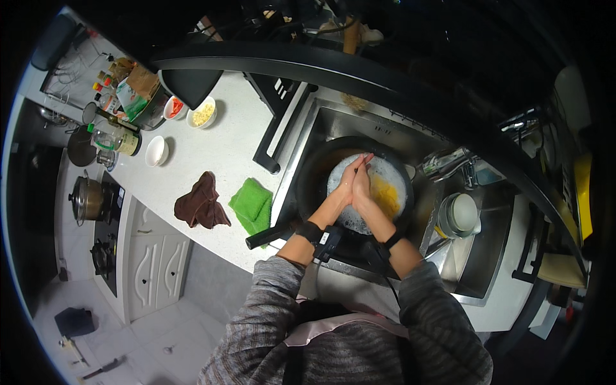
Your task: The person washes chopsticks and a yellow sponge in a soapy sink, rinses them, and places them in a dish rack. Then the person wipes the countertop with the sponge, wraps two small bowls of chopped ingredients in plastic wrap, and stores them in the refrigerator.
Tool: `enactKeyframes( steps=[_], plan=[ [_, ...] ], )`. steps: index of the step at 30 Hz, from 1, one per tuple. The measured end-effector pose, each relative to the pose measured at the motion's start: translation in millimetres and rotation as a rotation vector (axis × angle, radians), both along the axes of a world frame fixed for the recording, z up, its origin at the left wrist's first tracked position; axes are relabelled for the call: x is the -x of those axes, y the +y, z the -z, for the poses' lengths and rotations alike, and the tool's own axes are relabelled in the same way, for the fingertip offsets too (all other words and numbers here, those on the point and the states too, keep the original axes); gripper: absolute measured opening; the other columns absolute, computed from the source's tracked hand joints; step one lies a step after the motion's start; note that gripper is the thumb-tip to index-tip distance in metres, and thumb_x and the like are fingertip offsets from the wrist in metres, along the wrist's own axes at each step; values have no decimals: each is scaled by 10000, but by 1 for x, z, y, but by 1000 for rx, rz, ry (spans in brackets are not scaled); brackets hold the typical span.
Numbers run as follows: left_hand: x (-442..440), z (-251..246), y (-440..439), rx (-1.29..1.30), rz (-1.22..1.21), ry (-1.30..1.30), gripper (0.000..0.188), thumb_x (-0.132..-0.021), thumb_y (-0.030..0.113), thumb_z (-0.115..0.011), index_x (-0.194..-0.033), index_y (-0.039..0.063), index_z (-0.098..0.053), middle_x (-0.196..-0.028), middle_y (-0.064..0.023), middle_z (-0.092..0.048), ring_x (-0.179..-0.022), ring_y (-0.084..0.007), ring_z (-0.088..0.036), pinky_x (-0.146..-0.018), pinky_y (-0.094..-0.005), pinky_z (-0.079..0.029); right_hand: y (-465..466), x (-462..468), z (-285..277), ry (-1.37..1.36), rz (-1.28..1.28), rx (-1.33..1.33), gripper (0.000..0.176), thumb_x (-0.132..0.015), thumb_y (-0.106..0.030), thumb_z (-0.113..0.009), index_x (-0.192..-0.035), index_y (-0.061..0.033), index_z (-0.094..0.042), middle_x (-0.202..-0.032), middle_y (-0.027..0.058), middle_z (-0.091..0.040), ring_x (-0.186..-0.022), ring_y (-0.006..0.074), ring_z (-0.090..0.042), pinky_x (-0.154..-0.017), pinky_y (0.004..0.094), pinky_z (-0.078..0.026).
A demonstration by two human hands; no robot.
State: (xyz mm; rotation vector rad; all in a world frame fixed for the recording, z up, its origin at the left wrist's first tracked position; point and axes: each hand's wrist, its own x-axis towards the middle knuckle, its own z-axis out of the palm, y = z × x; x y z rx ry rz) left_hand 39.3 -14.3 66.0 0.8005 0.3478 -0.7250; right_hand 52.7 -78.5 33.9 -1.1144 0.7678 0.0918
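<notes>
My left hand (351,179) and my right hand (362,185) are pressed together, palm to palm, over a dark wok (309,192) that sits in the steel sink. Whether anything lies between the palms is hidden. Below them, white suds (342,217) cover the water in the wok, and a yellow cloth or sponge (386,196) floats in the foam. The wok's black handle (269,236) sticks out over the counter's edge. Beside it on the counter lies a folded green cloth (252,204), with a crumpled brown cloth (199,202) farther left.
Stacked bowls (464,211) stand in the right basin, near the metal faucet (445,163). On the counter are a white bowl (157,151), a bowl of chopped yellowish food (202,113), a bowl of red pieces (175,108) and bottles (115,139). A black rack frame arches overhead.
</notes>
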Motion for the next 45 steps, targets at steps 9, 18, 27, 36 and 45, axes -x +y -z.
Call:
enactKeyframes(
  steps=[9,18,27,36,45],
  plan=[
    [-4,22,21,252,-143,40,572,-862,562,-289,-1170,134,-510,-1091,-59,-545,-961,-221,-490,-888,-357,-373,23,14,33,30,-259,672,636,-857,-568,-174,-1176,-109,-476,-1152,128,-523,-1036,338,-491,-876,377,-367],
    [-12,55,46,340,-167,222,619,-879,493,-133,-1186,96,-495,-1178,-123,-508,-1043,-277,-469,-943,-394,-336,-65,54,168,-163,-458,581,505,-848,-444,-405,-859,18,-609,-822,173,-614,-769,270,-579,-699,351,-429],
    [-8,68,62,195,-288,369,593,-855,407,-148,-1137,34,-513,-1144,-143,-533,-1010,-292,-486,-911,-413,-363,-56,15,189,-74,65,768,272,-830,-292,-527,-845,-37,-618,-729,73,-571,-638,130,-532,-447,275,-383],
    [-9,81,50,279,-318,393,593,-862,488,-205,-1061,33,-529,-1110,-153,-552,-992,-331,-485,-930,-466,-323,-12,48,74,-253,-509,196,396,-928,-306,-356,-1059,11,-554,-1031,97,-584,-945,159,-532,-855,288,-402],
    [-6,53,75,298,-180,382,951,-681,801,-151,-1140,32,-471,-1214,-185,-471,-1095,-403,-427,-971,-597,-129,-69,6,176,133,-356,442,242,-830,-230,-491,-869,-16,-597,-816,96,-604,-722,177,-578,-621,279,-472]
  ],
)
